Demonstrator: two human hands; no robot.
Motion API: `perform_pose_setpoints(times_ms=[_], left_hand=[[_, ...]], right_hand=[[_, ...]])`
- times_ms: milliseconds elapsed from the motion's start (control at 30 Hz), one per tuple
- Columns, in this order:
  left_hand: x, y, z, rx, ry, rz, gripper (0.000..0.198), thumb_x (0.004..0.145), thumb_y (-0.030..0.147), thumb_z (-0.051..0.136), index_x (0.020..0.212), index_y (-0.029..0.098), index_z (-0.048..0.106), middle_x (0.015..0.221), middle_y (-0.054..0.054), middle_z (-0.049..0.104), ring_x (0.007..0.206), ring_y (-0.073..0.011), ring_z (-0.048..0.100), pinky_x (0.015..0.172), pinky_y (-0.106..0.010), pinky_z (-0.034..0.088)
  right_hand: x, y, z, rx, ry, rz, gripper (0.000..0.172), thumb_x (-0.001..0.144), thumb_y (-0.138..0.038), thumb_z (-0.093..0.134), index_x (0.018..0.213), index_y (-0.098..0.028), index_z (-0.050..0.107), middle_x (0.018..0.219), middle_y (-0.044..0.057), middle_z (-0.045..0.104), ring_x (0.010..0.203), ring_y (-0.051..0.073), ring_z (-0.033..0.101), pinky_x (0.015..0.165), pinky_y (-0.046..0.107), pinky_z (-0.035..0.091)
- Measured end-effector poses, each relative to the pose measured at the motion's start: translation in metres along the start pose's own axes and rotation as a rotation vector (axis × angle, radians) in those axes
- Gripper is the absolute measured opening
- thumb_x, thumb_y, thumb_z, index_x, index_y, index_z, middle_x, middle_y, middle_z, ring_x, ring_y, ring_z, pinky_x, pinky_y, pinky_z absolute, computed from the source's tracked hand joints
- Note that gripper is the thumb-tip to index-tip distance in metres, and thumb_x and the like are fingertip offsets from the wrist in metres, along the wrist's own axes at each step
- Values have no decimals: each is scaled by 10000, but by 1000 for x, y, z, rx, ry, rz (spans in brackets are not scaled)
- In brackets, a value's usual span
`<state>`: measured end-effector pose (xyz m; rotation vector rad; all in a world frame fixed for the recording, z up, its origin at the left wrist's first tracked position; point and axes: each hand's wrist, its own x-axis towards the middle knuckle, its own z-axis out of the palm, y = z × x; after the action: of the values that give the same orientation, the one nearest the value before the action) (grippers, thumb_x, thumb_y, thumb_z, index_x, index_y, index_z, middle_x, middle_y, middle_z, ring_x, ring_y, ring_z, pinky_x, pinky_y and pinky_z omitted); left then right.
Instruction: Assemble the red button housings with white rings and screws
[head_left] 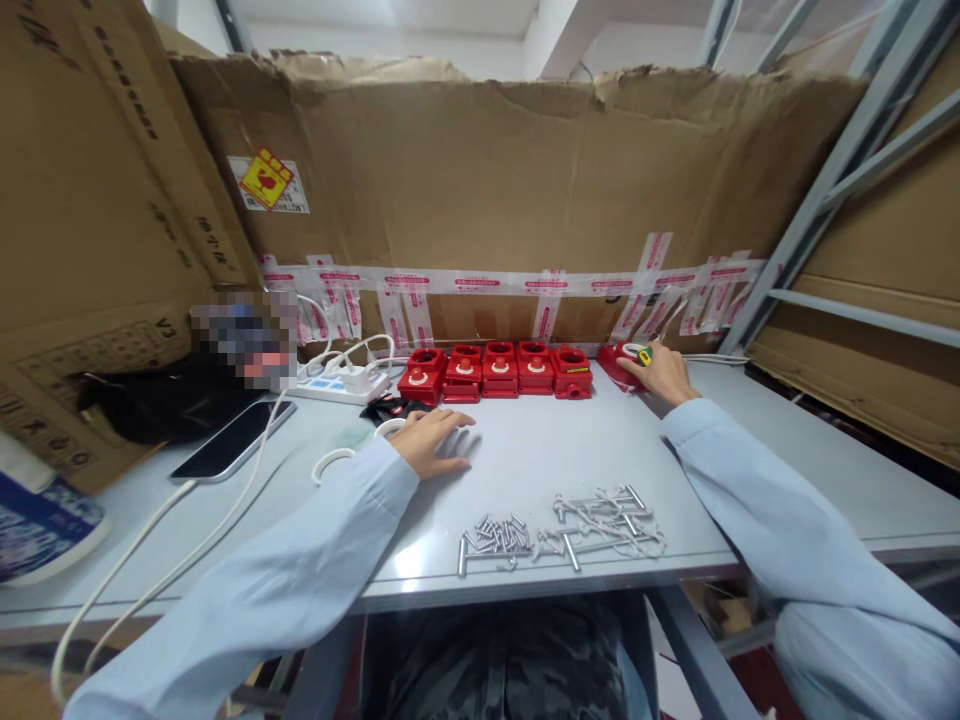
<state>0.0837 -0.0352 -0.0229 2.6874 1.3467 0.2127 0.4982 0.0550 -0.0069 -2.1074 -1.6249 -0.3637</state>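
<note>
My left hand rests flat on the grey table, fingers spread, holding nothing. My right hand reaches to the back right and grips a red plastic housing with a yellow-green part at the fingertips. A row of several red housings stands along the cardboard wall, left of that hand. Small metal screws and pins lie in a pile near the table's front edge, between my arms.
A white power strip with plugs and cables sits at back left, next to a phone and a black bag. Cardboard walls enclose the back and left. A metal shelf frame stands right.
</note>
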Motion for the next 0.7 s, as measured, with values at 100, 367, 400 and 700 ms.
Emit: perform_pose_setpoints(times_ms=[100,367,400,700], left_hand=[[-1,1,-1,-2,-8,-5,514,782,433,611,1221,233,434,1247,-101,562,1140,-269,516,939,-416,325],[1,-6,5,6,26,8,506,772,438,610,1211,245,451,1226,-85,576,1118,-251,531,919,-381,349],[1,-6,5,7,23,7,507,773,437,609,1214,243,450,1231,-87,573,1125,-253,528,919,-383,349],[-2,-8,6,-14,46,23,490,785,417,601,1215,240,448,1247,-92,560,1142,-249,520,923,-383,352]], right_hand=[[-1,0,-6,32,19,-28,488,812,-554,487,1016,-134,628,961,161,697,876,283,632,695,326,413],[-30,-46,-26,188,36,-306,555,771,-599,528,1111,-168,605,1001,111,695,916,272,631,809,349,441],[-34,-55,-25,186,-3,-375,607,759,-619,533,1164,-170,582,1009,115,693,928,278,629,815,357,443],[-42,-88,-5,-25,-103,-355,593,803,-613,470,1206,-188,567,1001,156,683,917,304,635,730,358,439]])
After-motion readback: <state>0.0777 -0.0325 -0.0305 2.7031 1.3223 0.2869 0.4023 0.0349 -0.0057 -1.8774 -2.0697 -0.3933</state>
